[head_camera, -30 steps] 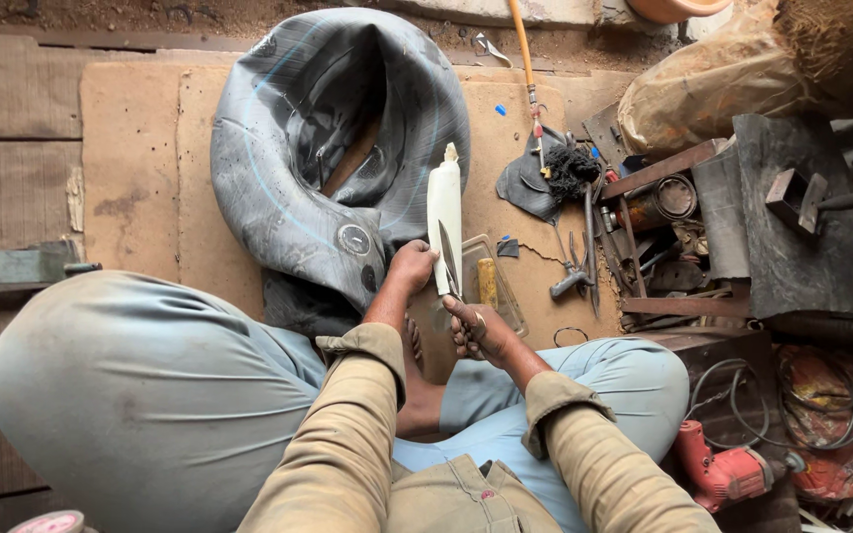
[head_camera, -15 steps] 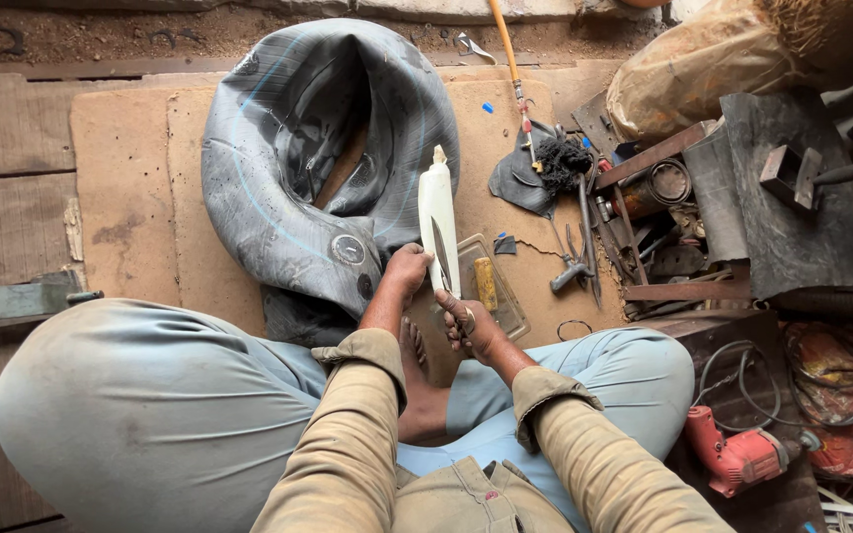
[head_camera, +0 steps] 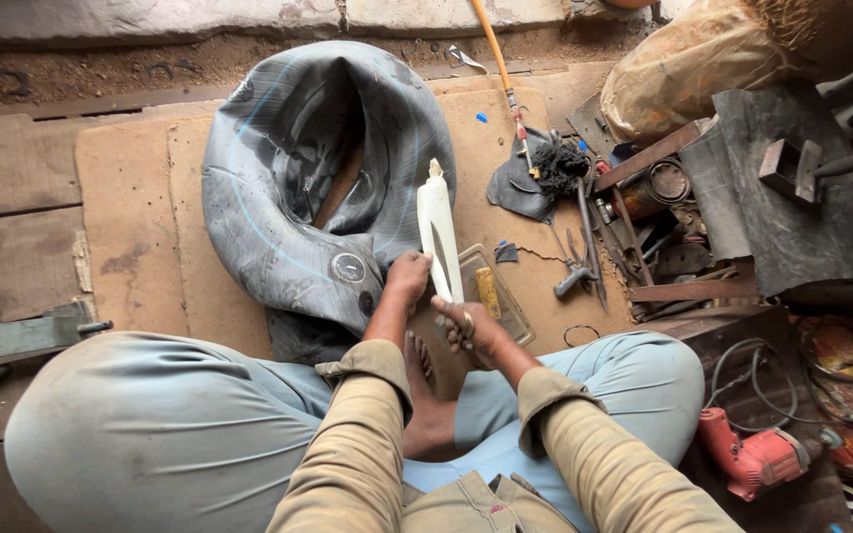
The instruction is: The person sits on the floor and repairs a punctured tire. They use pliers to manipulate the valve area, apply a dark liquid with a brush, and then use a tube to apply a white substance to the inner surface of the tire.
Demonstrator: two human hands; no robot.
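I sit cross-legged on the floor. My left hand (head_camera: 408,279) grips the lower part of a long white squeeze tube (head_camera: 437,229) that stands nozzle-up. My right hand (head_camera: 470,328) is closed around the tube's bottom end, just below the left hand. A big grey deflated inner tube (head_camera: 288,188) lies folded on the brown board (head_camera: 130,217) in front of me, with two round patches (head_camera: 348,267) near its closest edge, right beside my left hand.
A small clear tray holding a yellow-handled tool (head_camera: 487,292) lies by my right hand. Pliers, scissors and scrap metal (head_camera: 584,257) clutter the right side, with a black brush on a dark rag (head_camera: 545,168), a tan sack (head_camera: 703,59) and a red power tool (head_camera: 757,459).
Both hands keep hold of the white tube in the same spot. Only the camera view has drifted slightly.
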